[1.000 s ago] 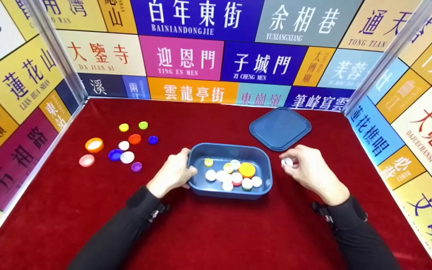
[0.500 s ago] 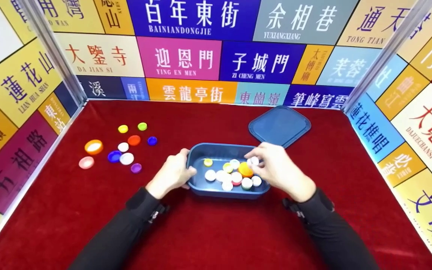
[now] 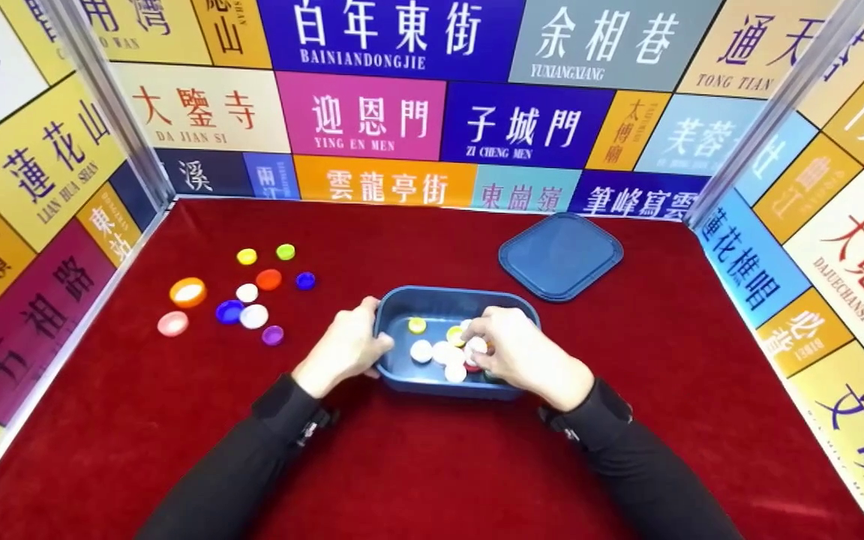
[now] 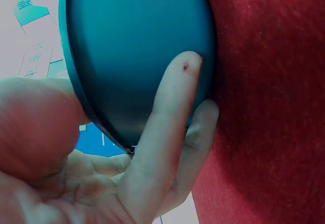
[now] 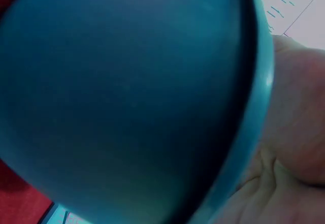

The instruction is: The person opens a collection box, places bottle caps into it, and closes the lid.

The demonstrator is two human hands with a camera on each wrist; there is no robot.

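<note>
A blue rectangular box (image 3: 432,388) stands in the middle of the red cloth with several bottle caps inside, most of them white. My left hand (image 3: 344,341) grips the box's left end, thumb over the rim; the left wrist view shows its fingers (image 4: 175,89) against the outer wall. Inside the box, my right hand (image 3: 526,351) pinches a white bottle cap (image 3: 476,346) low over the others. That hand covers the box's right part, and a yellow cap (image 3: 455,335) shows beside its fingertips. In the right wrist view the box's wall hides the fingers.
Several loose caps lie left of the box, among them an orange one (image 3: 187,292), a pink one (image 3: 172,324), a red one (image 3: 268,280) and a purple one (image 3: 273,335). A blue lid (image 3: 561,256) lies flat behind the box. Printed panels (image 3: 372,112) wall the back and sides.
My right hand has carried the white cap from the cloth right of the box, over the rim and down among the caps inside. The left hand has kept its grip.
</note>
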